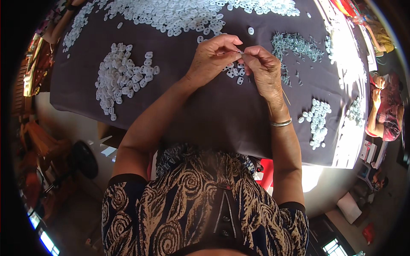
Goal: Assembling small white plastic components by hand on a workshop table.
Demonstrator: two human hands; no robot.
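Observation:
Over the dark tablecloth, my left hand [213, 59] and my right hand [264, 70] meet fingertip to fingertip. Each thumb and forefinger is pinched, with a tiny piece between them too small and covered to name. Beneath the fingers lie several small white two-holed plastic pieces [240, 80], partly hidden by my hands. A heap of tiny greenish-grey metal parts [299, 46], perhaps springs or pins, spreads just beyond my right hand. To the left of my left arm sits a pile of white oval two-holed plastic pieces [121, 77]. A bangle circles my right wrist.
A large heap of white oval pieces [171, 15] covers the table's far side. A smaller pale pile [318, 121] lies near the right edge, in front of a strip of sunlight. Other people's arms [376, 100] show at the right, and another arm [64, 21] at upper left.

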